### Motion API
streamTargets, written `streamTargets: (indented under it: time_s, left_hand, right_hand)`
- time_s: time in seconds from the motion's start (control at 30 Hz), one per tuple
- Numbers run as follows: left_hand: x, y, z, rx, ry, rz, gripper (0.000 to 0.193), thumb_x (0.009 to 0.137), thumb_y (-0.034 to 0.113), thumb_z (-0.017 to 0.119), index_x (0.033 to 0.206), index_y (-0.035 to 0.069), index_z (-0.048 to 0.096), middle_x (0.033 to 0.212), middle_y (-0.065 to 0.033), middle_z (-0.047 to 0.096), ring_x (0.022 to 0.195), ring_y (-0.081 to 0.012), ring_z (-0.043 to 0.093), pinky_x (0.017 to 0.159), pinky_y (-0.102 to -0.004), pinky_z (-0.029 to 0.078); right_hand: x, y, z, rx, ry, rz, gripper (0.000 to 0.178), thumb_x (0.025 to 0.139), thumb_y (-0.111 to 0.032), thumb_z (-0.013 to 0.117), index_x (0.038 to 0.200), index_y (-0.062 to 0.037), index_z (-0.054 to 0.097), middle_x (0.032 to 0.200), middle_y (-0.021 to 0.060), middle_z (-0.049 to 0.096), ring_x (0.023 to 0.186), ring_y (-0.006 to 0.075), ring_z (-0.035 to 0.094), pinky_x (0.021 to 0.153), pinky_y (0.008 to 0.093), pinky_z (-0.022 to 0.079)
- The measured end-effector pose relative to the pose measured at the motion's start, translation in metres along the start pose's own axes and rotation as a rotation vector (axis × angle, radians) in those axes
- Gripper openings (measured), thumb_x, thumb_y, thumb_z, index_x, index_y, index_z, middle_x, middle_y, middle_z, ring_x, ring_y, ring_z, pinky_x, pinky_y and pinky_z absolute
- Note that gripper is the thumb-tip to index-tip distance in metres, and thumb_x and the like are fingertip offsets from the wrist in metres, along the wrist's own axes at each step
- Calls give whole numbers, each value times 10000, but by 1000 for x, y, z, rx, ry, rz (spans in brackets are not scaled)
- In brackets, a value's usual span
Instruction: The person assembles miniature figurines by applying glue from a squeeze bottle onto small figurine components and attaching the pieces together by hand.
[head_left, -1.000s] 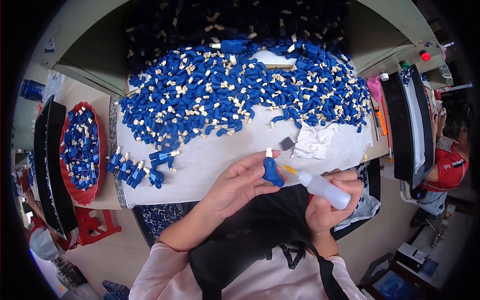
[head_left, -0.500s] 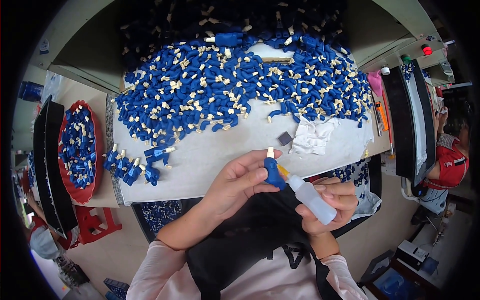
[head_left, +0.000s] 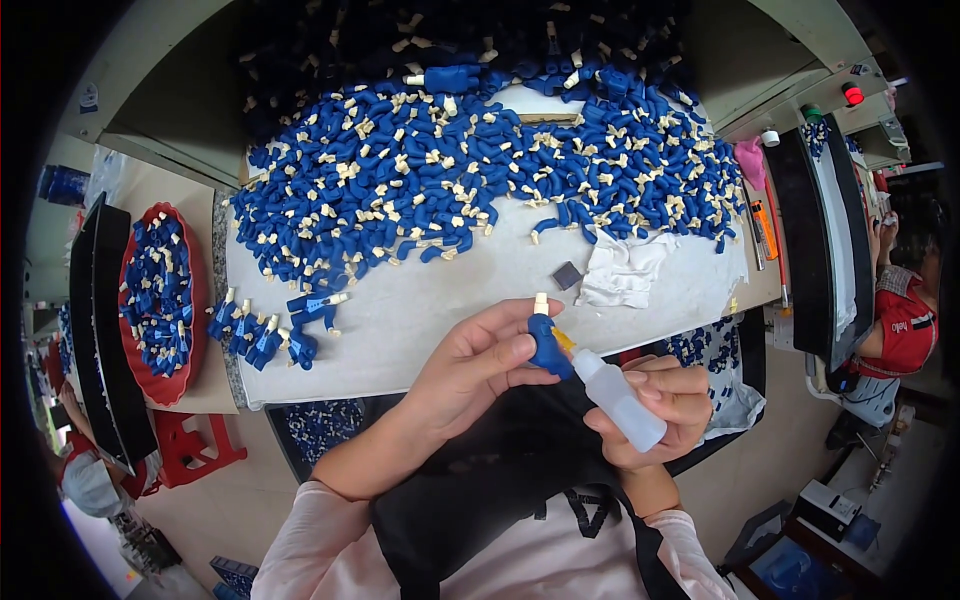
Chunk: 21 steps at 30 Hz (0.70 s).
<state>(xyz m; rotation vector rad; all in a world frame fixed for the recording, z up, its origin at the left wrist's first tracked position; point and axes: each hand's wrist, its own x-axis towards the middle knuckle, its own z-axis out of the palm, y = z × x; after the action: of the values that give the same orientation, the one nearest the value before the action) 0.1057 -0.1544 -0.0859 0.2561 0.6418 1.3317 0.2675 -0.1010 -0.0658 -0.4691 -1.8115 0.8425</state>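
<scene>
L hand [head_left: 468,355] pinches blue piece [head_left: 546,352], cream peg [head_left: 541,303] up; R hand [head_left: 682,400] grips translucent bottle [head_left: 620,402], yellow tip [head_left: 562,341] at piece's R side, contact unclear. Prob. dispensing step; next move prob. needs steady L, light R squeeze. Parts pile [head_left: 430,175] beyond hands.

1. A pale tabletop [head_left: 430,300] carries everything listed here.
2. Across its far half spreads a broad heap of small blue parts [head_left: 400,190] with cream ends.
3. Near its left edge, several blue figures [head_left: 262,338] lie close together.
4. Right of the middle, a small dark block [head_left: 567,275] lies just beside a crumpled white cloth [head_left: 628,272].
5. Along the right edge lies an orange tool [head_left: 765,230].
</scene>
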Motion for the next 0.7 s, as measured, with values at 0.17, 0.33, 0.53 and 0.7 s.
streamTargets:
  time_s: [0.17, 0.33, 0.53, 0.7]
  left_hand:
    - [-1, 1, 1, -1, 3, 9, 366, 812, 159, 518, 1130, 1, 429, 959, -85, 540, 876, -153, 553, 742, -308, 489]
    - [0, 0, -1, 2, -9, 11, 363, 812, 158, 519, 1128, 3, 432, 961, -79, 540, 873, -149, 554, 739, -307, 490]
    - [-1, -1, -1, 7, 19, 23, 359, 813, 155, 516, 1130, 6, 432, 955, -82, 542, 888, -155, 550, 755, -313, 481]
    - [0, -2, -3, 8, -7, 17, 363, 808, 153, 524, 1129, 8, 435, 972, -66, 537, 887, -146, 546, 768, -318, 473]
  right_hand:
    - [-1, -1, 1, 4, 10, 8, 541, 508, -34, 786, 937, -62, 456, 844, 75, 465, 653, 188, 541, 547, 272, 478]
    - [-1, -2, 1, 8, -5, 15, 552, 501, -32, 788, 943, -67, 460, 846, 72, 467, 652, 190, 542, 552, 273, 480]
    - [-1, -2, 1, -6, -6, 33, 552, 491, -25, 790, 937, -72, 468, 851, 69, 466, 658, 194, 543, 554, 277, 480]
    - [-2, -1, 3, 22, 14, 21, 559, 484, -22, 793, 939, -69, 471, 853, 71, 467, 651, 194, 544, 550, 277, 480]
